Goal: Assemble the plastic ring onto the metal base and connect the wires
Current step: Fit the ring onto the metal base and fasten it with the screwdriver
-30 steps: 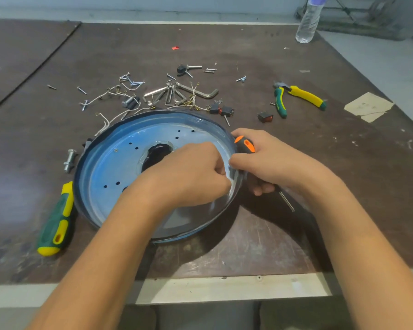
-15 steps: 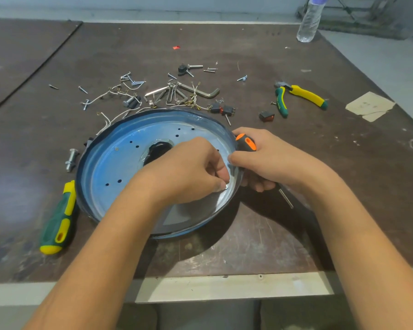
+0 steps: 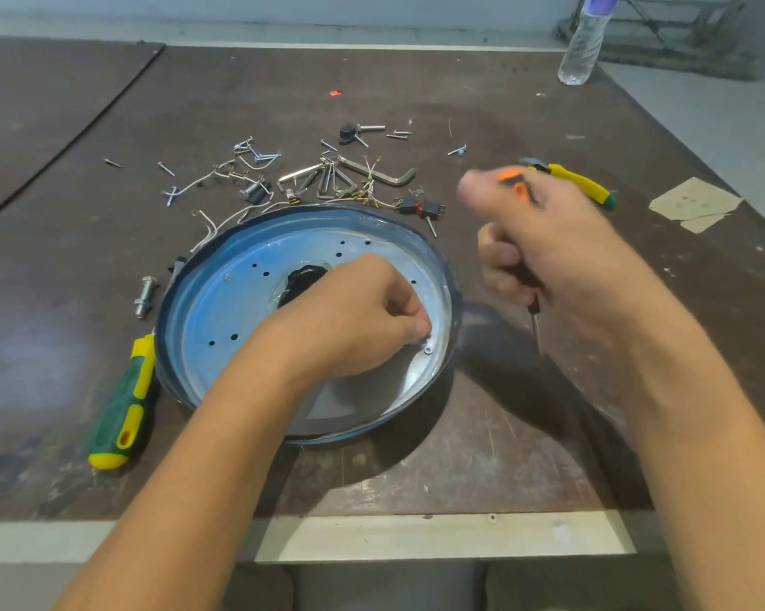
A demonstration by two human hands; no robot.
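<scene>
Head-down view of a dark worktop [image 3: 504, 456]. Near its front edge, one round metal base [image 3: 222, 328]: dished, glossy blue, dotted with small holes, with a dark opening at the centre. Round its rim, one dark plastic ring [image 3: 163, 315], seemingly already seated.

Left hand [image 3: 354, 315] inside the dish, fingers curled, fingertips pinched at one small screw [image 3: 427, 349] near the right inner rim. Right hand [image 3: 548, 249], blurred, raised just right of the base and wrapped round an orange screwdriver [image 3: 515, 183], shaft pointing down.

Handling, by judgement: base of stiff thin sheet metal, probably light, slick on its glossy face. Best gripped at the rim or pinned flat with a palm. Ring likely springy, safest pressed evenly all round. Screw tiny and easy to drop. Wires [image 3: 213, 222] thin and limp, best taken by their metal ends.

Counts: two screwdrivers, the second a green screwdriver [image 3: 122, 403] lying left of the base, touching or almost touching the ring. One pair of pliers [image 3: 579, 183] beyond the right hand. One large bolt [image 3: 144, 295] left of the base. One clear bottle [image 3: 583, 46] at the far right. Two paper scraps [image 3: 693, 200] at the right edge. Behind the base, a tangle of hex keys [image 3: 389, 174], loose screws [image 3: 166, 168] and white wires, too jumbled to count.
</scene>
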